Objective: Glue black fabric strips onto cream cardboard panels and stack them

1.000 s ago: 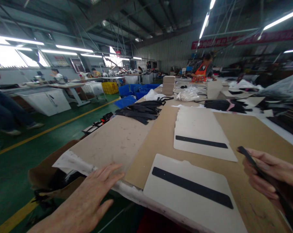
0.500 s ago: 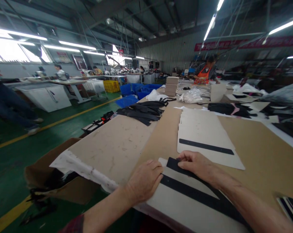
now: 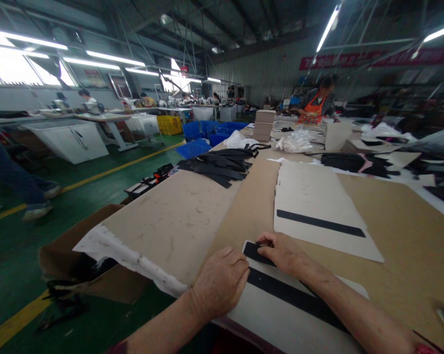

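Note:
A cream card panel (image 3: 277,314) lies at the near table edge with a black strip (image 3: 284,295) stuck along it. My left hand (image 3: 220,282) rests closed on the panel's left edge, next to that strip's end. My right hand (image 3: 283,253) pinches the end of a second black strip (image 3: 254,251) and holds it down on the panel's far left corner. Farther up the brown board lies a stack of cream panels (image 3: 318,206), the top one carrying its own black strip (image 3: 319,222).
A pile of black strips (image 3: 218,167) lies further up the table. An open cardboard box (image 3: 78,265) stands on the green floor at left. A person in an orange apron (image 3: 316,105) works at the far end. Blue crates (image 3: 198,140) stand beyond.
My right hand brought its black strip from the right side onto the near panel and has pressed its end at the far left corner. My left hand moved from the table edge onto the panel.

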Available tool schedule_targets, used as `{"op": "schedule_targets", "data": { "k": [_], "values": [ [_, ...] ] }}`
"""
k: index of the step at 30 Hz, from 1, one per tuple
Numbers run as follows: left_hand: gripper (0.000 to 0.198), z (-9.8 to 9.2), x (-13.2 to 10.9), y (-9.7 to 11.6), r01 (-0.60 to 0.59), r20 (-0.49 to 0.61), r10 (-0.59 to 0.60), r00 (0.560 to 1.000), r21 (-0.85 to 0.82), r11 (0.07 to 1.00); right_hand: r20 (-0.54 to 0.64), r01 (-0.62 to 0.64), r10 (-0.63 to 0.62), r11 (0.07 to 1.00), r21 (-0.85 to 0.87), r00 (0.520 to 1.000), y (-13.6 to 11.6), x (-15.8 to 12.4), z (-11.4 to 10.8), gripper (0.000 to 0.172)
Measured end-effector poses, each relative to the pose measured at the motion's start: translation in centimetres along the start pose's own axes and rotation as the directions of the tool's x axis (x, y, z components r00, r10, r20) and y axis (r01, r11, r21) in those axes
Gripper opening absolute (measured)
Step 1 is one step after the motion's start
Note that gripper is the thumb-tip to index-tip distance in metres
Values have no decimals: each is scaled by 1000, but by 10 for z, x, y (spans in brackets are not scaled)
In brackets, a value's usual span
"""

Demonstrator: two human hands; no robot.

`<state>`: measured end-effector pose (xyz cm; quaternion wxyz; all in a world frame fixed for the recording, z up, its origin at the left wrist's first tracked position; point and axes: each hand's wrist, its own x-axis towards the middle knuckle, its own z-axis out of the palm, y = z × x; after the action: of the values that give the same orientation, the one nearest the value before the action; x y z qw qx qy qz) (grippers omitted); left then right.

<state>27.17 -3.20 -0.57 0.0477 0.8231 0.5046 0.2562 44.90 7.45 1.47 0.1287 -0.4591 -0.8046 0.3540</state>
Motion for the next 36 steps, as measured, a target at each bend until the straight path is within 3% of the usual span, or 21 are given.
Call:
{"op": "schedule_targets", "data": {
  "k": [9, 11, 14, 18, 21, 26, 29, 32, 36],
  "values": [
    [17, -3, 2, 3, 73, 95, -80, 992, 77, 994, -20, 12, -14, 995, -98, 1000, -2, 1, 1, 13],
    [24, -3, 3, 3, 99, 93, -106, 990, 79, 992, -18, 11, -14, 993, -121, 1000, -3, 1, 1, 14],
    [39, -4, 5, 3, 65, 114, -76, 991, 101, 993, -6, 24, -25, 989, -145, 1000, -3, 1, 2, 17],
    [40, -6, 7, 3, 22, 173, -48, 984, 150, 989, -23, 39, -43, 988, -148, 999, -7, 3, 2, 18],
    [41, -5, 9, 3, 17, 183, -49, 982, 173, 985, -20, 19, -22, 993, -115, 1000, -5, -6, -14, 18],
    [41, -3, 10, -1, 22, 181, -55, 982, 177, 984, 115, -105, 96, 991, 78, 989, 42, -59, -69, 45],
    [42, 0, 9, -4, 22, 161, -52, 986, 183, 983, 63, -189, 182, 973, 132, 981, 82, -97, -88, 32],
    [41, 3, 8, -8, -3, 128, -24, 992, 209, 978, -38, -276, 289, 941, 197, 956, 107, -121, -83, 20],
    [40, 6, 9, -12, -76, 95, 53, 994, 256, 964, -230, -378, 430, 895, 238, 873, 111, -133, -64, 29]
  ]
}}
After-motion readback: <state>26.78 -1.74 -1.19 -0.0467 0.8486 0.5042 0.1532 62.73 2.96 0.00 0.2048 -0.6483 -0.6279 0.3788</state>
